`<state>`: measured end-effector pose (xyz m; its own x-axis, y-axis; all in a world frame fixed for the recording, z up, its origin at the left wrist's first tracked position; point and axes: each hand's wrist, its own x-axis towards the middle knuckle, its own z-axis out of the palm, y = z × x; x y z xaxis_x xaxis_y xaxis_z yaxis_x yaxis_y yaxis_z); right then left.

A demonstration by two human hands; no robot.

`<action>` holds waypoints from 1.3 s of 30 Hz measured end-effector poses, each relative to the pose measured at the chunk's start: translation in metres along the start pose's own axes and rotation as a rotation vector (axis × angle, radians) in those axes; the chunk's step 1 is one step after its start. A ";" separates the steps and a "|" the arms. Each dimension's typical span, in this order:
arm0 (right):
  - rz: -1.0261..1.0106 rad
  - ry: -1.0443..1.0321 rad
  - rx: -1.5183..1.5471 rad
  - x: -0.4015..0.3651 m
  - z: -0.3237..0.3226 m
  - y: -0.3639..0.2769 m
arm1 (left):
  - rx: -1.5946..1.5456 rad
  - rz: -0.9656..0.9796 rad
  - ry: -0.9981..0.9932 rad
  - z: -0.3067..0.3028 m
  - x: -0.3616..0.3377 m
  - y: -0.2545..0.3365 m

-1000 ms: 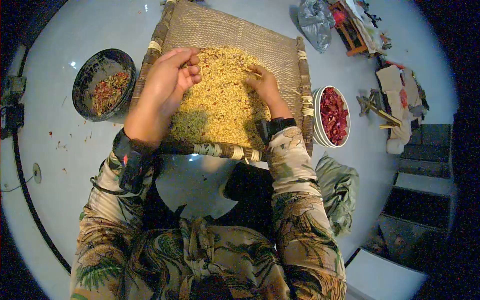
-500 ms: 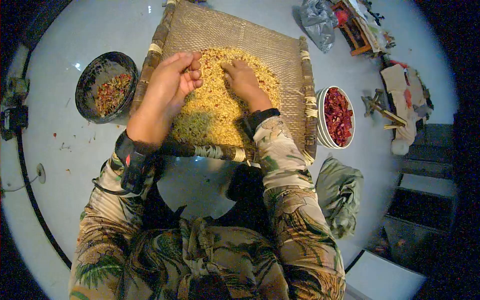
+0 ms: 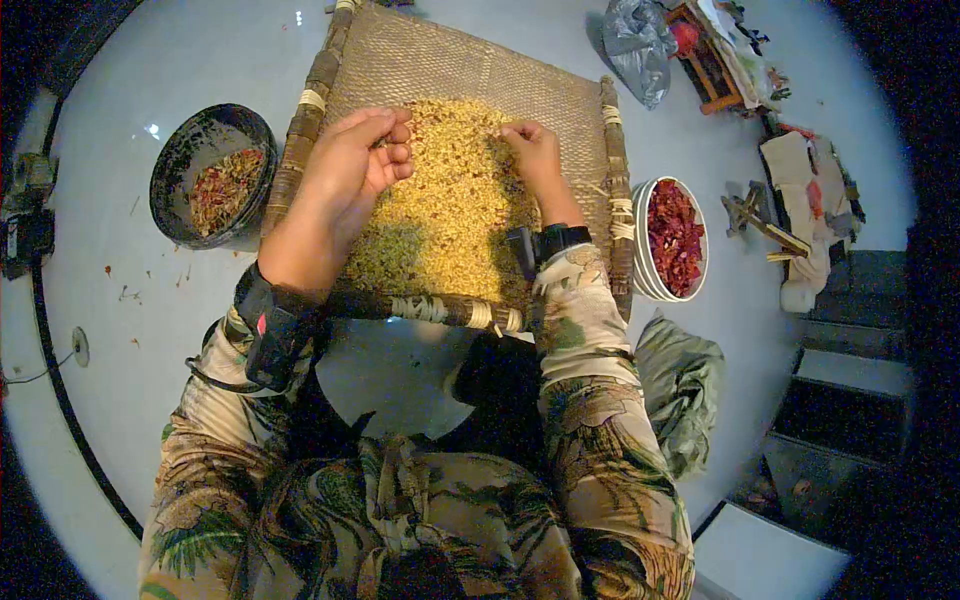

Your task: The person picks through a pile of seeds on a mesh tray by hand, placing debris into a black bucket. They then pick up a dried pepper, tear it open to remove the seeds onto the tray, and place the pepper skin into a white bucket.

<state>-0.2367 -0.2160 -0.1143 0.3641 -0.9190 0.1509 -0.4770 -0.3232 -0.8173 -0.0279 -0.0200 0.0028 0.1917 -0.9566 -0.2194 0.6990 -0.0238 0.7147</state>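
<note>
"Are you picking through the yellow grains (image 3: pixel 455 205) on the woven tray (image 3: pixel 450 62)?"

"Seemingly — your left hand (image 3: pixel 352 160) curls loosely, your right hand (image 3: pixel 538 158) bends over them; whether either pinches anything, I can't tell. Next calls for a light touch."

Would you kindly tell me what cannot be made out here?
In the head view:
Inside the left hand: hidden by its curled fingers.
Anything pinched by the right hand: too small to tell.
Far left corner of the woven tray: cut by the top edge.
Bottom of the white bucket: covered by red pieces.
</note>
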 end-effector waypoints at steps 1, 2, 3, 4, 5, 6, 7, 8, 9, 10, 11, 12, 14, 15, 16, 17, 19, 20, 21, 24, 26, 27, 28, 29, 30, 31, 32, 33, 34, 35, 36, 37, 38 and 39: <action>0.010 0.005 0.010 -0.001 -0.005 -0.002 | 0.013 -0.005 0.021 0.001 0.000 0.000; 0.021 0.010 0.020 -0.002 -0.009 -0.003 | 0.007 -0.003 -0.001 0.000 0.000 -0.001; 0.032 0.015 0.030 -0.003 -0.012 -0.002 | 0.000 -0.002 -0.022 -0.002 0.001 -0.003; 0.016 0.000 0.033 -0.004 -0.012 -0.002 | -0.007 -0.001 -0.043 -0.004 0.001 -0.004; 0.001 -0.014 0.036 -0.005 -0.012 -0.001 | 0.004 0.000 -0.036 -0.004 0.002 -0.006; -0.016 -0.030 0.039 -0.005 -0.011 -0.002 | 0.013 0.001 -0.027 -0.004 0.002 -0.006; -0.073 -0.047 -0.039 -0.007 -0.010 -0.003 | 0.023 0.003 -0.019 -0.003 0.002 -0.007; -0.131 -0.064 -0.118 -0.008 -0.008 -0.004 | 0.032 0.002 -0.008 -0.002 0.001 -0.007; -0.188 -0.082 -0.197 -0.010 -0.005 -0.008 | 0.040 0.002 0.003 0.000 0.000 -0.007; -0.187 -0.071 -0.253 -0.012 0.000 -0.012 | 0.049 0.001 0.015 0.002 -0.001 -0.006; -0.237 -0.094 -0.338 -0.014 0.003 -0.016 | 0.046 -0.002 0.026 0.004 -0.003 -0.006; -0.288 -0.117 -0.423 -0.017 0.004 -0.020 | 0.044 -0.005 0.037 0.006 -0.003 -0.005; -0.519 -0.044 -0.492 -0.016 0.015 -0.018 | 0.038 -0.007 0.040 0.007 -0.004 -0.005; -0.474 -0.084 -0.541 -0.014 0.018 -0.018 | 0.034 -0.005 0.034 0.006 -0.004 -0.005; -0.430 -0.124 -0.588 -0.013 0.021 -0.019 | 0.030 -0.004 0.027 0.006 -0.004 -0.005; -0.385 -0.165 -0.635 -0.011 0.024 -0.020 | 0.031 0.000 0.017 0.005 -0.004 -0.005; -0.371 -0.146 -0.712 -0.004 0.036 -0.008 | 0.034 0.008 -0.003 0.003 -0.005 -0.004; -0.363 -0.136 -0.750 -0.002 0.041 -0.001 | 0.042 -0.005 0.021 0.003 -0.006 -0.004; -0.377 -0.155 -0.767 -0.001 0.042 -0.004 | 0.050 -0.018 0.045 0.005 -0.006 -0.004; -0.387 -0.158 -0.740 -0.004 0.039 -0.008 | 0.053 -0.037 0.047 0.004 -0.005 -0.004; -0.355 -0.088 -0.615 -0.007 0.036 -0.008 | 0.048 -0.035 0.035 0.004 -0.005 -0.005; -0.309 -0.072 -0.550 -0.008 0.033 -0.010 | 0.047 -0.030 0.033 0.004 -0.005 -0.006; -0.264 -0.055 -0.486 -0.008 0.029 -0.012 | 0.045 -0.025 0.031 0.004 -0.004 -0.006; -0.219 -0.037 -0.423 -0.007 0.023 -0.015 | 0.042 -0.028 0.021 0.003 -0.004 -0.006; -0.125 -0.085 -0.377 -0.003 0.016 -0.017 | 0.038 -0.030 0.010 0.002 -0.002 -0.006; -0.031 -0.131 -0.330 0.003 0.009 -0.020 | 0.035 -0.032 -0.001 0.001 -0.001 -0.007; 0.063 -0.176 -0.282 0.006 0.002 -0.023 | 0.027 -0.034 -0.005 0.001 0.000 -0.008; 0.113 -0.212 -0.048 0.008 -0.002 -0.024 | 0.019 -0.037 -0.010 0.002 0.001 -0.009; 0.163 -0.247 0.188 0.008 -0.006 -0.024 | 0.012 -0.040 -0.015 0.002 0.001 -0.010; 0.211 -0.279 0.425 0.009 -0.008 -0.025 | 0.026 -0.039 -0.010 0.003 0.001 -0.010; 0.224 -0.309 0.519 0.008 -0.013 -0.033 | 0.041 -0.037 -0.006 0.005 0.000 -0.011; 0.242 -0.339 0.557 0.008 -0.014 -0.035 | 0.056 -0.036 -0.002 0.007 -0.001 -0.011; 0.261 -0.368 0.596 0.007 -0.015 -0.039 | 0.059 -0.046 0.004 0.007 -0.001 -0.012; 0.280 -0.398 0.634 0.005 -0.017 -0.046 | 0.061 -0.057 0.010 0.008 -0.001 -0.013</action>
<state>-0.2262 -0.2096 -0.0668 0.6133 -0.7588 -0.2191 -0.0907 0.2079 -0.9739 -0.0425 -0.0212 -0.0014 0.1602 -0.9502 -0.2672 0.6656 -0.0959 0.7401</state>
